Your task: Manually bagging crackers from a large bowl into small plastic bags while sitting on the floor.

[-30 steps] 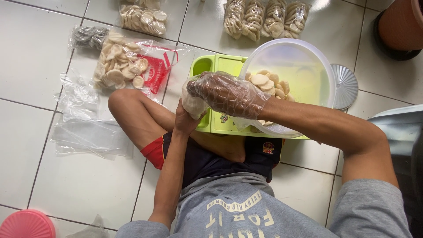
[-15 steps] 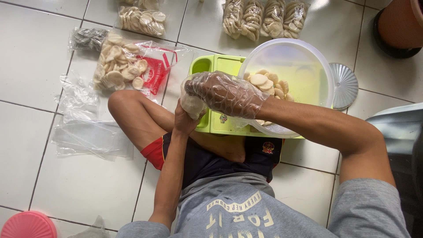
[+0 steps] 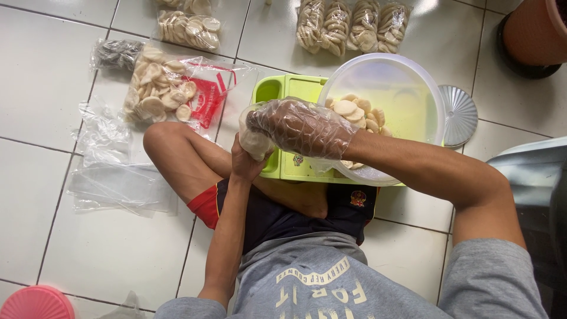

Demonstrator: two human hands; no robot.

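Observation:
I sit cross-legged on a white tiled floor. My left hand (image 3: 247, 160) grips a small clear plastic bag (image 3: 254, 139) holding pale round crackers, just above my knee. My right hand (image 3: 301, 127), in a thin clear plastic glove, is pressed against the top of that bag, its fingers curled over the opening. Right behind it a clear plastic bowl (image 3: 407, 77) with more round crackers (image 3: 357, 113) rests on a lime-green tray (image 3: 295, 88).
A large open bag of crackers (image 3: 159, 91) lies to the left, with a stack of empty clear bags (image 3: 115, 177) below it. Filled bags (image 3: 348, 23) line the far floor. A metal lid (image 3: 460, 115), a brown pot (image 3: 534, 29) and a pink lid (image 3: 35, 302) are around.
Both hands stay together at the small bag; the gloved right hand has shifted slightly over its opening. Little else differs.

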